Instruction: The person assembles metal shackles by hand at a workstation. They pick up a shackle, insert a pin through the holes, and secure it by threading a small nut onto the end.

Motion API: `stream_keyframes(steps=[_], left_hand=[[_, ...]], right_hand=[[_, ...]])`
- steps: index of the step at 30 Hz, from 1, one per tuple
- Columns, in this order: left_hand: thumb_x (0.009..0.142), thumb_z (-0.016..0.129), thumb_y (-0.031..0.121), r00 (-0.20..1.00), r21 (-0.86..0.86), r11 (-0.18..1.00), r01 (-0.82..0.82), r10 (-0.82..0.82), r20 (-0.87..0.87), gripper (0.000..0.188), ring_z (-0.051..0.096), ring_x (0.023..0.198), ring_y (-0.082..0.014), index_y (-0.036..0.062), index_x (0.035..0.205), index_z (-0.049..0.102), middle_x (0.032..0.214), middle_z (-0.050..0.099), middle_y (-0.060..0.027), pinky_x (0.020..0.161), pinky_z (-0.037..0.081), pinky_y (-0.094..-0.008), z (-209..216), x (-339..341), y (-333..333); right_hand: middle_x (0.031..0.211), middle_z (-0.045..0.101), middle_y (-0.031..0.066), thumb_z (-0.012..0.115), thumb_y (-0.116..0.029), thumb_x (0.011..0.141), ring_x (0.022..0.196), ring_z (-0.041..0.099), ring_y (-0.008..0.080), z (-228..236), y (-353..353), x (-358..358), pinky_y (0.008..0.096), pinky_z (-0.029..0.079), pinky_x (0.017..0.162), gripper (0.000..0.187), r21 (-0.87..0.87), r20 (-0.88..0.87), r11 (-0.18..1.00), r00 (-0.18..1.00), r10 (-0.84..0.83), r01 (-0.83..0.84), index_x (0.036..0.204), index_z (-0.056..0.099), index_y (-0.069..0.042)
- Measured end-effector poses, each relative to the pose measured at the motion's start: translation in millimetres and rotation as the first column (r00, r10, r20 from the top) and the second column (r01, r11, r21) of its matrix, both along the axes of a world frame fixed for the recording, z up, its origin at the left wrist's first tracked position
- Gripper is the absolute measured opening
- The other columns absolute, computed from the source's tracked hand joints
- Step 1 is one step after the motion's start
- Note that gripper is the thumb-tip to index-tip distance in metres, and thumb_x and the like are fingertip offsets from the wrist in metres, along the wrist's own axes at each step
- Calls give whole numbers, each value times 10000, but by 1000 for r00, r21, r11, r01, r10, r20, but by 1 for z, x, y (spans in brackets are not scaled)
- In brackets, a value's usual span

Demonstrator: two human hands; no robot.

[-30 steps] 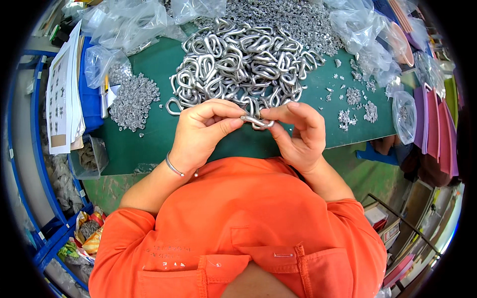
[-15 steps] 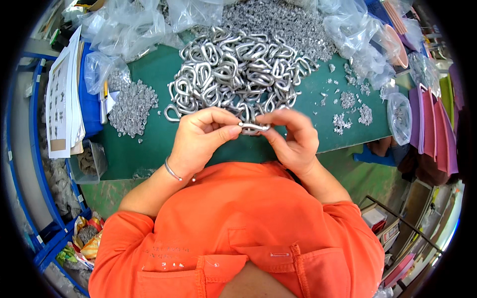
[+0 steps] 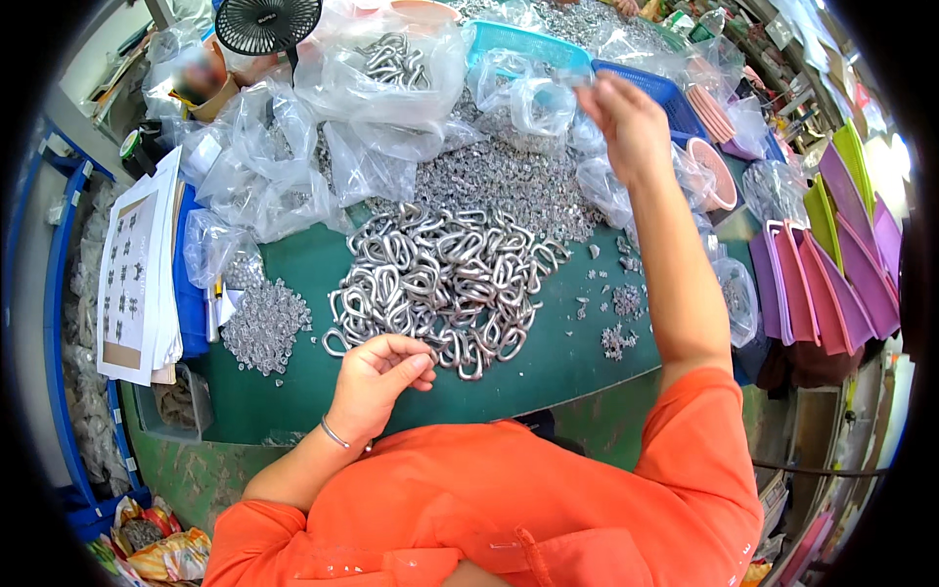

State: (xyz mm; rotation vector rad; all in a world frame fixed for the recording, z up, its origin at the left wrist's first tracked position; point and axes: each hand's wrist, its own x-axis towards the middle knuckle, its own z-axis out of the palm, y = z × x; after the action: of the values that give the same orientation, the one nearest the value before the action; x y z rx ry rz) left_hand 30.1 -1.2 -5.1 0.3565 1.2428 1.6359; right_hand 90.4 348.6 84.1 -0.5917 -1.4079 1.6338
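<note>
A heap of oval silver metal links [image 3: 440, 279] lies in the middle of the green table [image 3: 509, 391]. At its near left edge is my left hand [image 3: 381, 377], thumb and fingers pinched together; whatever they hold is too small to make out. My right arm is stretched far forward. My right hand [image 3: 624, 117], blurred by motion, hangs over the back right of the table, between a turquoise basket [image 3: 489, 39] and a blue basket [image 3: 675, 103]. A smeared pale shape shows at its fingertips, and I cannot tell what it is.
Small clear pieces form a pile [image 3: 264, 328] at left and a wide spread [image 3: 499, 181] behind the links. Plastic bags [image 3: 381, 78], one holding metal links, cover the back. A black fan [image 3: 267, 22] stands far left. Papers [image 3: 137, 284] and pink-purple boards [image 3: 812, 284] flank the table.
Both hands held a metal link together before. Now my right hand has swung far forward and right, while the left stays by the heap. The view has tilted up, showing more of the table's back.
</note>
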Motion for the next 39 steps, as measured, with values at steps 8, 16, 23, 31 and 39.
stream_keyframes(steps=[8, 16, 23, 31, 39], left_hand=[[827, 577, 50, 999, -98, 994, -54, 54, 1, 104, 594, 682, -129, -9, 912, 566, 782, 602, -70, 600, 511, -246, -5, -5, -17], [837, 569, 57, 998, -108, 993, 57, -53, 40, 118, 595, 686, -132, -17, 929, 565, 798, 601, -80, 596, 506, -236, -12, 1, -9], [857, 556, 90, 988, -37, 999, 15, -9, 152, 228, 609, 730, -157, -28, 1051, 528, 854, 610, -108, 635, 514, -257, -9, 6, -4], [841, 565, 41, 999, -19, 999, -33, 34, 35, 202, 613, 721, -154, -55, 1018, 546, 861, 623, -116, 615, 516, -244, -11, 5, -3], [822, 607, 70, 998, 12, 1000, -8, 7, 58, 143, 586, 652, -112, -23, 932, 608, 812, 617, -69, 590, 505, -222, -13, 3, -8]], right_hand=[[875, 642, 87, 566, -39, 804, 781, 601, 147, -41, -103, 34, 264, 478, 667, 139, 514, 569, 791, 822, -25, -332, 927, 621, -5], [815, 522, 80, 646, 17, 655, 751, 531, 275, -103, -159, 55, 353, 446, 628, 162, 840, 476, 392, 855, -206, -374, 800, 583, -20], [900, 550, 138, 623, 77, 685, 753, 556, 275, -95, -187, 62, 332, 466, 635, 180, 819, 327, 521, 941, -84, -238, 836, 557, 5], [897, 597, 119, 649, 75, 684, 737, 588, 207, -106, -227, 73, 270, 481, 638, 207, 350, 272, 898, 946, 176, -268, 873, 589, 17], [834, 633, 110, 653, 23, 722, 708, 603, 187, -111, -221, 82, 255, 467, 617, 149, 163, 325, 922, 902, 286, -351, 868, 626, 14]])
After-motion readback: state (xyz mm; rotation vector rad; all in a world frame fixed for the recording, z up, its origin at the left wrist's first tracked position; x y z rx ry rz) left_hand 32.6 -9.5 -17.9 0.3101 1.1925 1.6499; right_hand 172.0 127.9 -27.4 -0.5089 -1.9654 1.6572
